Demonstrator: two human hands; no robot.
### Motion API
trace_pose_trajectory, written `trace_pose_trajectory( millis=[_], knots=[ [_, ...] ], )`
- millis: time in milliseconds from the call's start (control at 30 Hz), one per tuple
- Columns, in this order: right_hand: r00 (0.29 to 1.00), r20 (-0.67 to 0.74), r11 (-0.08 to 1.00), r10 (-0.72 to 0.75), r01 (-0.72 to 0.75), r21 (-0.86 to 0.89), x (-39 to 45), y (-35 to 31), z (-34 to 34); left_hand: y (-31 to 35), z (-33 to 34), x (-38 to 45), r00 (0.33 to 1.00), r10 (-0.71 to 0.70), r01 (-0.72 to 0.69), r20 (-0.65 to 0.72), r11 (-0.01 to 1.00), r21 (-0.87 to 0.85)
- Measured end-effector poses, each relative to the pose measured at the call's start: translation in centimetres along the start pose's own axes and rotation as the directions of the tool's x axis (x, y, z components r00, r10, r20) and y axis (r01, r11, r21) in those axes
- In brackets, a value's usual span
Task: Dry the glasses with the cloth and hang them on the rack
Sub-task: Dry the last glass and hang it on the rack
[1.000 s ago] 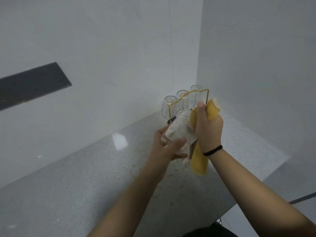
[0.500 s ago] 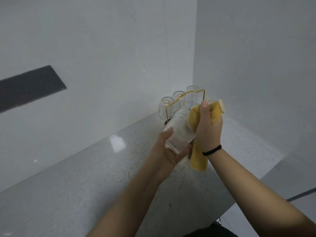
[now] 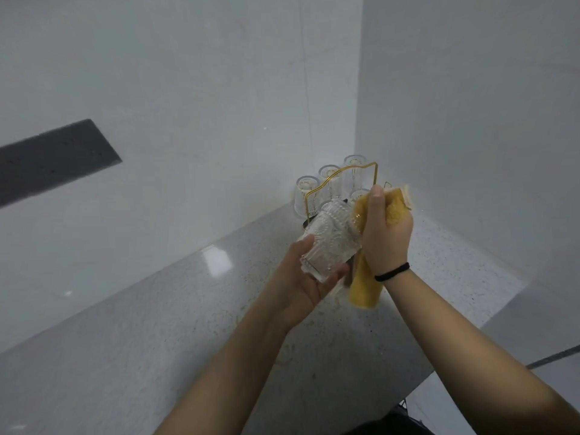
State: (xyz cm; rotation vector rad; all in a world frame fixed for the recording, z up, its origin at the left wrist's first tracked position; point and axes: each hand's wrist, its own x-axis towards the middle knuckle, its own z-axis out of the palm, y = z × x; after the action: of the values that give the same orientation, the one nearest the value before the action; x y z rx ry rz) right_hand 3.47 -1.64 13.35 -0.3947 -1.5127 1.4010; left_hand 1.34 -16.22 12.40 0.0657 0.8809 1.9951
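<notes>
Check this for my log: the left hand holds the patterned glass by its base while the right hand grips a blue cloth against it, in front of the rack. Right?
Not quite. The cloth is yellow, not blue, as the head view shows. The rest stands: the left hand holds the patterned glass by its base, the right hand grips the cloth against it, in front of the rack.

Kitchen: speckled countertop [image 3: 157, 356], glass rack [image 3: 342, 180].
</notes>
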Motion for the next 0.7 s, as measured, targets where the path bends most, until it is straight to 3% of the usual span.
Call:
trace_pose_trajectory(
  millis=[67, 167, 267, 333, 467, 567, 700],
  knots=[
    [0.996, -0.067, 0.997, 0.056, -0.059, -0.045, 0.8, 1.1, -0.8, 0.2, -0.1, 0.7, 0.998, -0.064, 0.064, 0.0, 0.995, -0.082],
    [0.973, -0.175, 0.975, 0.15, -0.175, -0.137, 1.8, 3.0, -2.6, 0.6, 0.0, 1.7, 0.996, -0.044, 0.041, -0.072, 0.998, -0.047],
    [0.955, -0.168, 0.941, 0.245, -0.276, -0.193, 2.8, 4.9, -4.6, 0.8, 0.9, 3.8, 0.989, -0.012, 0.027, -0.144, 0.994, 0.108],
    [0.929, -0.163, 0.908, 0.333, -0.362, -0.208, 3.7, 5.7, -5.7, 0.6, 1.5, 5.4, 0.98, 0.066, -0.007, -0.185, 0.952, 0.305],
    [0.867, -0.155, 0.843, 0.473, -0.497, -0.207, 6.5, 7.3, -7.7, -0.1, 3.3, 10.0, 0.938, 0.283, -0.054, -0.199, 0.687, 0.725],
    [0.836, -0.105, 0.799, 0.538, -0.546, -0.254, 8.4, 8.7, -8.9, -0.5, 4.4, 14.6, 0.889, 0.395, -0.02, -0.232, 0.539, 0.842],
    [0.804, -0.089, 0.758, 0.587, -0.585, -0.288, 11.6, 10.9, -11.1, -1.2, 6.2, 21.3, 0.868, 0.485, -0.005, -0.103, 0.218, 0.976]
  ],
)
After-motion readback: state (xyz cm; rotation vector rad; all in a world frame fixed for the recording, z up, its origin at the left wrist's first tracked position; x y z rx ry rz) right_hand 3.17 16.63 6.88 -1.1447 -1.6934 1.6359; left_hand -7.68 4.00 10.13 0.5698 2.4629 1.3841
